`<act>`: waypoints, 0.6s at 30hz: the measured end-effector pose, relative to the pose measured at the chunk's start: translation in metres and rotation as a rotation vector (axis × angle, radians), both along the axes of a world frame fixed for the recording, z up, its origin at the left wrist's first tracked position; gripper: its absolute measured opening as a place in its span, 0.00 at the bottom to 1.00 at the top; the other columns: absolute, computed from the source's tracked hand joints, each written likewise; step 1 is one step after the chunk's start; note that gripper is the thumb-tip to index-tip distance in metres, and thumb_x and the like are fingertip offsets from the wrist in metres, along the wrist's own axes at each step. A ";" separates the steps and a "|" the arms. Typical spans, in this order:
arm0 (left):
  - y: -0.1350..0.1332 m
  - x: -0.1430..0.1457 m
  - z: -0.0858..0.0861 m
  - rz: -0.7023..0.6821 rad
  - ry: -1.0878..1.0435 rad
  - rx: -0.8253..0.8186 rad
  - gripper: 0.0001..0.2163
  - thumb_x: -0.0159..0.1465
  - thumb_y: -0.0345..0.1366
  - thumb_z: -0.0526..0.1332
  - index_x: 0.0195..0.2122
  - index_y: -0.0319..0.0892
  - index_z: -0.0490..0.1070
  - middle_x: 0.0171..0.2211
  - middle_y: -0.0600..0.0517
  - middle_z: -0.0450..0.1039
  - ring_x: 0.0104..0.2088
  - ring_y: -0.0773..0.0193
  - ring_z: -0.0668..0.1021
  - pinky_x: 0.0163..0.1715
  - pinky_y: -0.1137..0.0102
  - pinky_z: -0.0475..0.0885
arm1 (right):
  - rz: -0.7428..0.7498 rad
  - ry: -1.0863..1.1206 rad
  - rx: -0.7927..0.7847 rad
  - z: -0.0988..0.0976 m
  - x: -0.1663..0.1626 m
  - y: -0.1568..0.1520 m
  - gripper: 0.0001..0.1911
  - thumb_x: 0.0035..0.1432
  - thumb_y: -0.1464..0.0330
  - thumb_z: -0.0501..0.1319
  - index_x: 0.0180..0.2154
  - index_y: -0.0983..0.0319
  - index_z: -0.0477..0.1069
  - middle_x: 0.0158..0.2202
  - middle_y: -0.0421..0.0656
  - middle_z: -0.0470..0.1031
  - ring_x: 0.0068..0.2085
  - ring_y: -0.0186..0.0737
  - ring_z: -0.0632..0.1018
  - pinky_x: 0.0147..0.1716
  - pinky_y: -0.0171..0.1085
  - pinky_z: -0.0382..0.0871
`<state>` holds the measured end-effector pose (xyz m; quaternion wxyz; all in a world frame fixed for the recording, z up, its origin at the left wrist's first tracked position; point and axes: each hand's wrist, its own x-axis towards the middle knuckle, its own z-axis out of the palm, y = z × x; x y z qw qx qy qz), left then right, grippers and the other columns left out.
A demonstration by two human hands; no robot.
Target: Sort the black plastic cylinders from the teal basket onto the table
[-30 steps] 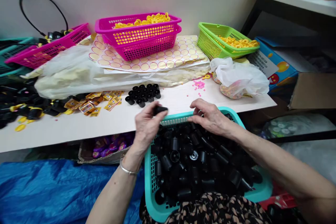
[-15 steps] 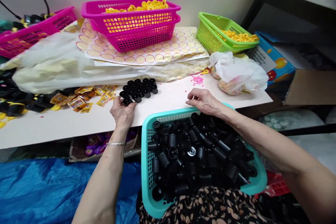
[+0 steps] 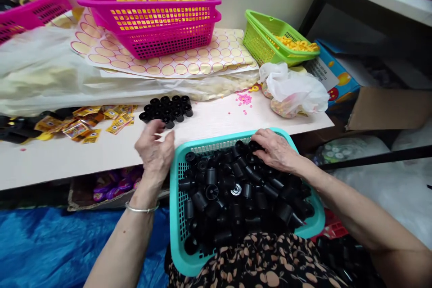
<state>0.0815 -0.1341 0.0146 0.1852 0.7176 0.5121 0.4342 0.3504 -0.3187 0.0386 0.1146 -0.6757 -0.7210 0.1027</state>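
Note:
Several small black plastic cylinders (image 3: 167, 107) stand upright in a tight cluster on the white table. Just in front of them hovers my left hand (image 3: 154, 149), fingers apart and nothing in it. A turquoise basket (image 3: 176, 216), heaped with loose black cylinders (image 3: 232, 175), rests against my lap at the table edge. My right hand (image 3: 274, 150) reaches over its far rim, thumb and fingers closed around a black cylinder (image 3: 254, 146) at the top of the heap.
Pink baskets (image 3: 151, 31) and green baskets (image 3: 259, 40) with yellow rings stand behind. Pink beads (image 3: 243, 98) lie near a white plastic bag (image 3: 297, 90). Yellow printed packets (image 3: 79, 128) are at left. A cardboard box (image 3: 388, 110) sits at right.
My left hand has come away from the black cylinder cluster and opened. My right hand has moved from above the table down into the basket and gripped a cylinder. The view has shifted slightly.

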 end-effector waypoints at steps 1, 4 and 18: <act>-0.011 0.011 0.008 -0.122 0.011 -0.037 0.11 0.54 0.35 0.60 0.39 0.41 0.71 0.34 0.53 0.72 0.32 0.66 0.74 0.33 0.71 0.70 | 0.023 0.054 -0.017 0.001 0.000 -0.001 0.11 0.54 0.71 0.59 0.41 0.63 0.67 0.38 0.47 0.68 0.40 0.44 0.68 0.38 0.40 0.63; -0.037 0.046 0.024 -0.645 0.112 -0.060 0.06 0.56 0.32 0.59 0.35 0.40 0.71 0.33 0.51 0.73 0.34 0.64 0.74 0.35 0.69 0.70 | 0.017 0.254 -0.039 0.002 -0.001 -0.005 0.13 0.54 0.68 0.60 0.43 0.62 0.65 0.37 0.43 0.69 0.35 0.38 0.69 0.34 0.36 0.63; -0.070 0.118 0.018 -1.173 0.490 0.032 0.13 0.56 0.22 0.49 0.33 0.38 0.71 0.36 0.46 0.70 0.37 0.61 0.71 0.36 0.68 0.67 | -0.230 0.678 0.381 0.018 0.014 -0.043 0.14 0.48 0.74 0.63 0.39 0.61 0.65 0.46 0.45 0.71 0.46 0.42 0.73 0.46 0.40 0.66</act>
